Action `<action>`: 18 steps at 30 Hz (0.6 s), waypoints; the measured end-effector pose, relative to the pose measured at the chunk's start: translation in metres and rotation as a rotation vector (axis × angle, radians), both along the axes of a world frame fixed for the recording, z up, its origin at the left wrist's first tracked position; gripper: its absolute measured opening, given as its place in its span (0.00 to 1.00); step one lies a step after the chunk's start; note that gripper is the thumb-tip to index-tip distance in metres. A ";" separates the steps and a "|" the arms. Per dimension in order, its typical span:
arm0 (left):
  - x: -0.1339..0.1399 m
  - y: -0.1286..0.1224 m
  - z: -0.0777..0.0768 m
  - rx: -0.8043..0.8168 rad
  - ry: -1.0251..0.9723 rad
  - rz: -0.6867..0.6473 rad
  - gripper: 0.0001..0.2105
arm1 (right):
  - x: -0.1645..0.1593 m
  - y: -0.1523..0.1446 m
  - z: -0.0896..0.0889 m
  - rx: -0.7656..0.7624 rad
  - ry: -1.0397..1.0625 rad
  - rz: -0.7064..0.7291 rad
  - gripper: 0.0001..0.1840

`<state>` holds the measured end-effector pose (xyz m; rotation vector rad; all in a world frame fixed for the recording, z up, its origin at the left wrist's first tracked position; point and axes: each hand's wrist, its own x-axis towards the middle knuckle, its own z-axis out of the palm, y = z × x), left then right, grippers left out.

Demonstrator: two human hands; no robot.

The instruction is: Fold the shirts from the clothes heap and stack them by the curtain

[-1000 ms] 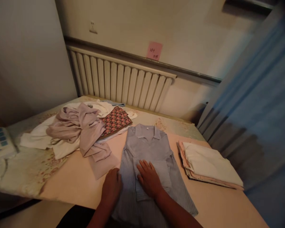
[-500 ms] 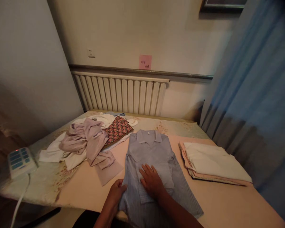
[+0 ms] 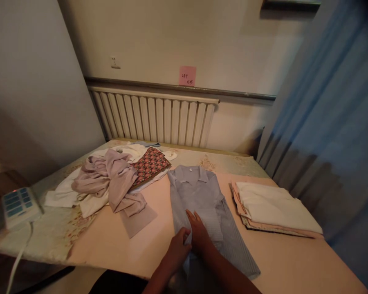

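A blue-grey striped shirt lies on the table with its collar away from me and its sleeves folded across the body. My left hand pinches the shirt's left edge, which is folded inward over the middle. Flat on the shirt, just right of that edge, rests my right hand, its fingers stretched out and partly hidden behind my left hand. The shirt's right side still spreads out wide towards the lower right.
A pile of crumpled clothes and a patterned red cloth lie left of the shirt. Folded garments are stacked on the right. A white power strip sits at the table's left edge. A radiator stands behind.
My left hand has moved right, carrying the shirt's left edge inward over the middle. My right hand stays on the shirt, turned slightly.
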<state>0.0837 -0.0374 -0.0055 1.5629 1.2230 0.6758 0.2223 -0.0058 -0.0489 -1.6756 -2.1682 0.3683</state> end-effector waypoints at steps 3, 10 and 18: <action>-0.005 -0.003 -0.001 -0.008 0.031 -0.046 0.12 | 0.000 0.004 -0.005 0.047 -0.005 0.033 0.42; -0.019 -0.005 0.003 -0.047 0.114 -0.311 0.08 | -0.003 0.015 -0.007 0.182 -0.079 0.098 0.35; -0.022 -0.003 -0.008 -0.076 0.109 -0.369 0.07 | 0.002 0.013 -0.017 0.220 -0.072 0.093 0.33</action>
